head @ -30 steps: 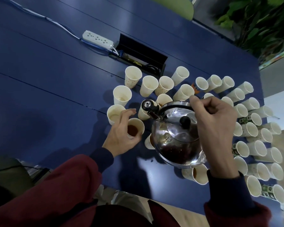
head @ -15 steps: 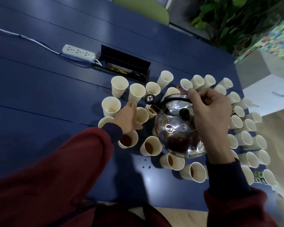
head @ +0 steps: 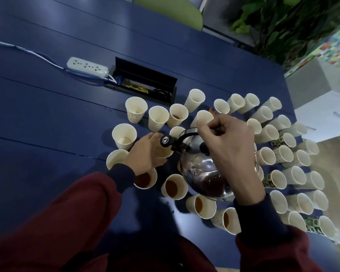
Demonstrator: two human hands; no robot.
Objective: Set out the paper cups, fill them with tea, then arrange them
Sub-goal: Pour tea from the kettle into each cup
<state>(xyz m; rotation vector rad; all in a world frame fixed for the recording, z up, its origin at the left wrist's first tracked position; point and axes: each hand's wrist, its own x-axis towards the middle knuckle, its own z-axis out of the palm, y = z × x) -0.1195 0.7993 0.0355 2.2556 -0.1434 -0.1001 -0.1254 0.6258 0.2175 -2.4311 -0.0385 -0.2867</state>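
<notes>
A fresh cup [head: 166, 152] is now gripped by the left hand [head: 145, 154], one place farther from the table's near edge. The kettle [head: 202, 171] is held by its handle in the closed right hand [head: 230, 142]. Filling is judged under way.

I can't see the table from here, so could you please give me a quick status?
Right hand grips kettle handle. Left hand steadies a cup under the spout. Four filled cups nearest. Power strip well clear.

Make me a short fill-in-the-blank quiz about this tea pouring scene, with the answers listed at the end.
1. The right hand holds the ____ by its handle.
2. The left hand steadies a cup under the kettle's ____.
3. The table is coloured ____.
4. The power strip lies to the ____ of the black cable box.

Answers: kettle; spout; blue; left
</notes>
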